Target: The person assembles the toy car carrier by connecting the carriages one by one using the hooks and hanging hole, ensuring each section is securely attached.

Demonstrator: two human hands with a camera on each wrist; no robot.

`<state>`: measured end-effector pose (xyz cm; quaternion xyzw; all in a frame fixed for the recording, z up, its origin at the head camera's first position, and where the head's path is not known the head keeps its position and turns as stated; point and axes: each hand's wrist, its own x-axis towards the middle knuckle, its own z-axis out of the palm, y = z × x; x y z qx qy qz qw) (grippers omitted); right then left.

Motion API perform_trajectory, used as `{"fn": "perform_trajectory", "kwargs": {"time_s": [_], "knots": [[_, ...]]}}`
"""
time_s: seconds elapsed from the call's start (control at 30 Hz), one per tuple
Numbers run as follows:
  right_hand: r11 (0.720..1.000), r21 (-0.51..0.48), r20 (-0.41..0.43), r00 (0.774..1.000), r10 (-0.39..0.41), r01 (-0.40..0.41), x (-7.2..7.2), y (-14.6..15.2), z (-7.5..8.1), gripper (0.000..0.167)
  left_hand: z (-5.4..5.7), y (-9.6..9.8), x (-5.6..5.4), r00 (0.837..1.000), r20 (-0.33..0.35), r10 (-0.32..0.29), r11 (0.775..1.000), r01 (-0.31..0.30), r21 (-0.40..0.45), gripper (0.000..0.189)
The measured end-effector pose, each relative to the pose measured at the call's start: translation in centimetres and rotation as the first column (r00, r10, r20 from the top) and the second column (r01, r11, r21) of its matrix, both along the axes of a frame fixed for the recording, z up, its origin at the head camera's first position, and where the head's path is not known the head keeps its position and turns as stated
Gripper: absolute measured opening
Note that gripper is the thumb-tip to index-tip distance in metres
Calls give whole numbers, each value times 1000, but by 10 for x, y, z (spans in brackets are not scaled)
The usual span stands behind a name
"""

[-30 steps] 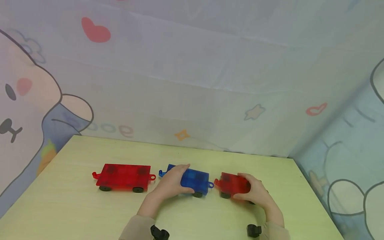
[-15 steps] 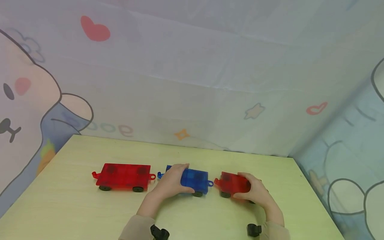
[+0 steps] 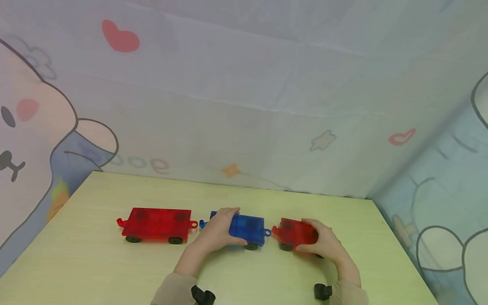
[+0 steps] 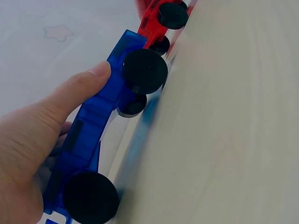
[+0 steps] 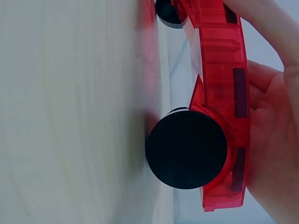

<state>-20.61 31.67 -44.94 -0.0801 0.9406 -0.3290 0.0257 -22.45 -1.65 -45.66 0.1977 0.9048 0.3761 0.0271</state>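
Note:
My left hand (image 3: pixel 219 232) grips a translucent blue toy train car (image 3: pixel 247 228) across its width, thumb on the near side. In the left wrist view, black wheels (image 4: pixel 91 198) show under the blue car. My right hand (image 3: pixel 325 242) holds a smaller-looking red toy car (image 3: pixel 295 234), thumb along its near side and palm over its right end. The blue car's ring (image 3: pixel 267 232) lies right at the red car's hook (image 3: pixel 276 231). Left of these stands a longer-looking red car (image 3: pixel 158 224), its ring (image 3: pixel 194 224) close to the blue car's hook (image 3: pixel 203 223).
All the cars are in a row on a pale wooden table (image 3: pixel 114 271). A printed cloth backdrop (image 3: pixel 244 106) rises behind the table's far edge and along both sides. Black wrist cameras (image 3: pixel 203 295) sit at both cuffs.
The blue car in my left hand has shifted slightly left, its hook closer to the left red car's ring. My right hand and its red car have barely moved.

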Motion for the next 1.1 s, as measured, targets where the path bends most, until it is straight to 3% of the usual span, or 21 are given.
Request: {"fn": "perform_trajectory", "kwargs": {"time_s": [1.1], "knots": [[1000,5,-2,1000,30,-30,-1,-6,0,81,-1,0,0,1000,-11,8,998,-7,69,91]]}}
